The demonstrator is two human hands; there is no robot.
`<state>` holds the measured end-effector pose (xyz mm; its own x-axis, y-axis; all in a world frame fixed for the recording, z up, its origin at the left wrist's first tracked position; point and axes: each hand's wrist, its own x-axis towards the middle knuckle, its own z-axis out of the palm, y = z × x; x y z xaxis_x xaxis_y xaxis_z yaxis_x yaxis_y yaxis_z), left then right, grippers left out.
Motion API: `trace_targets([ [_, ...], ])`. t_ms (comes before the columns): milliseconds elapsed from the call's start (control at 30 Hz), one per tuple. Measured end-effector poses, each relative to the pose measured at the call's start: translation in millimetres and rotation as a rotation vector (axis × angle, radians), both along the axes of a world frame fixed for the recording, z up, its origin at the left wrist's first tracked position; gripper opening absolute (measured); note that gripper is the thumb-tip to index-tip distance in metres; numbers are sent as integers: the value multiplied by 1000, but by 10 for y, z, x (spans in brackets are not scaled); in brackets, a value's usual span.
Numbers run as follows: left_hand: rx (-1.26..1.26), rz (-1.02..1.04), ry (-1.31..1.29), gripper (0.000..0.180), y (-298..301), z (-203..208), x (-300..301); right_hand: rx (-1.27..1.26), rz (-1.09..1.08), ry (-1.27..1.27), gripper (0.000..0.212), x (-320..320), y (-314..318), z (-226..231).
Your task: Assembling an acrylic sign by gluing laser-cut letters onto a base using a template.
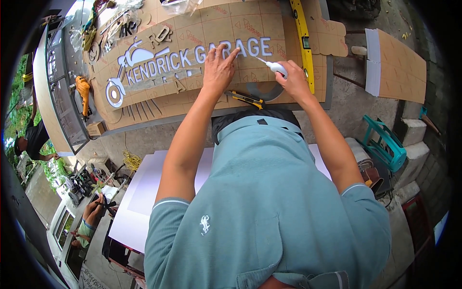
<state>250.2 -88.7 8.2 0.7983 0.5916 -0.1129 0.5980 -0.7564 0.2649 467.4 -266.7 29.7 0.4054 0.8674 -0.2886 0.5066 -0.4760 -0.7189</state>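
Note:
A brown paper-covered sign board [260, 24] lies on the worktable, with cut-out lettering [159, 67] that shows pale lilac along its middle. On the letters right of centre rests my left hand [219, 68], fingers apart and fingertips touching the board. My right hand [294, 82] is closed around a small white squeeze bottle [277, 68] with a long thin nozzle. Its tip points left, toward the letters by my left fingers; whether it touches them I cannot tell. A yellow-and-black utility knife [246, 99] lies at the board's near edge, between my forearms.
A yellow spirit level [303, 43] lies right of the board. An orange power tool [83, 91] is at the table's left end. Brown-faced panels [399, 67] and a teal plastic stool [385, 142] stand to the right. Other people are at the far left.

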Motion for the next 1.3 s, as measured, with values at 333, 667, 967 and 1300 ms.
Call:
trace_targets([
  [333,13,-7,2,64,11,-16,-6,5,37,-22,32,-12,33,17],
  [667,5,8,-17,64,3,-28,-10,7,52,-16,32,-14,47,44],
  [967,0,6,-24,66,4,-20,-7,11,55,-11,31,-13,51,42],
  [1300,4,2,-16,65,3,-25,-15,5,71,-9,30,-2,67,80],
])
